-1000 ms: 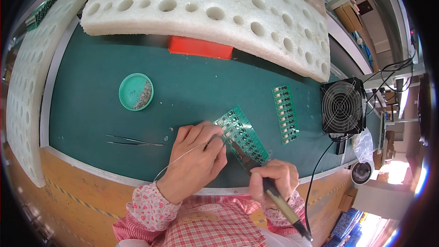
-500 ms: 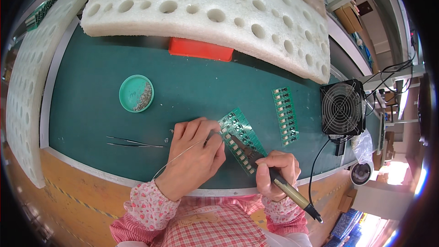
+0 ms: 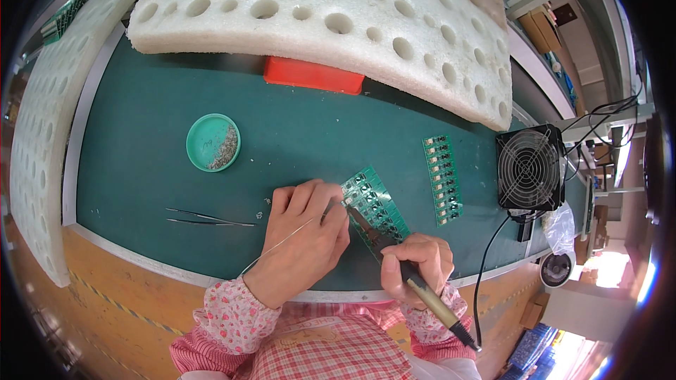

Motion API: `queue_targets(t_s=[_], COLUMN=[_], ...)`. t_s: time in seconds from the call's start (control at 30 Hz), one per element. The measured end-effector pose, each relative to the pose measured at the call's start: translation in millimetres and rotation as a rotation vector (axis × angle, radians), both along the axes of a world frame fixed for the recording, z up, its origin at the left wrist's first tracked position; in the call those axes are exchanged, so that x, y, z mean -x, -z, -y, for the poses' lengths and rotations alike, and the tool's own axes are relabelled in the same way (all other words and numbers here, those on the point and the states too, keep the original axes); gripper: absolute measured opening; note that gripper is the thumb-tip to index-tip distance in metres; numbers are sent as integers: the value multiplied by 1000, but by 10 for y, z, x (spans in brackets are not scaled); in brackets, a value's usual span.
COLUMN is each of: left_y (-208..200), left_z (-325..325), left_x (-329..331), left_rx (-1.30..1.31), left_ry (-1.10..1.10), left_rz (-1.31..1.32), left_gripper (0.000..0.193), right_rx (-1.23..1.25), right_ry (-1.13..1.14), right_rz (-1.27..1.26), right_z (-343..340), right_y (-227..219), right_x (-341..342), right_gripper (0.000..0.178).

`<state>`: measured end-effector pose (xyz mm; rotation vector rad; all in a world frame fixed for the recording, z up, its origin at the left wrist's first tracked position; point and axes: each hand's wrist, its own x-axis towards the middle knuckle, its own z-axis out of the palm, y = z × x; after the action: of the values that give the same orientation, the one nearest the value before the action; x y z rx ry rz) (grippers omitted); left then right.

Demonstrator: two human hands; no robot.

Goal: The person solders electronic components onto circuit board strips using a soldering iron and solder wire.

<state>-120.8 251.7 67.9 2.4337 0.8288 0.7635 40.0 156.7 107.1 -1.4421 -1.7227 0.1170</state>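
My left hand is closed, with a thin strand of solder wire running across its back and between its fingers. Its fingertips rest at the upper left edge of a green circuit board lined with rows of small parts. In my right hand is a soldering iron, gripped like a pen. The iron lies slanted over the board, its tip by the left fingertips; whether the tip touches is too small to tell. Left of my left hand lies a pair of tweezers.
A second circuit board lies to the right, beside a black fan with cables. A green round dish holds small grey bits. White foam blocks with holes border the far side, a red bin beneath; another foam block stands left.
My right hand and the soldering iron have shifted left over the board, and the tip sits closer to my left fingers. My left hand keeps nearly the same place.
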Motion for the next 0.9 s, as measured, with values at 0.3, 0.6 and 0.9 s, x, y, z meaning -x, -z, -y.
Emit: queue_targets(t_s=[0.3, 0.6, 0.9], left_y=[-15, -70, -252], left_z=[-5, -16, 261], left_x=[15, 80, 274], left_rx=[26, 13, -55], left_ry=[15, 37, 131], left_rz=[29, 32, 120], left_gripper=[17, 14, 16], right_rx=[-37, 4, 105], right_ry=[-40, 33, -135], right_rz=[147, -97, 166], right_z=[39, 159, 120], right_y=[28, -97, -11], right_x=[92, 13, -101], right_gripper=[18, 19, 29])
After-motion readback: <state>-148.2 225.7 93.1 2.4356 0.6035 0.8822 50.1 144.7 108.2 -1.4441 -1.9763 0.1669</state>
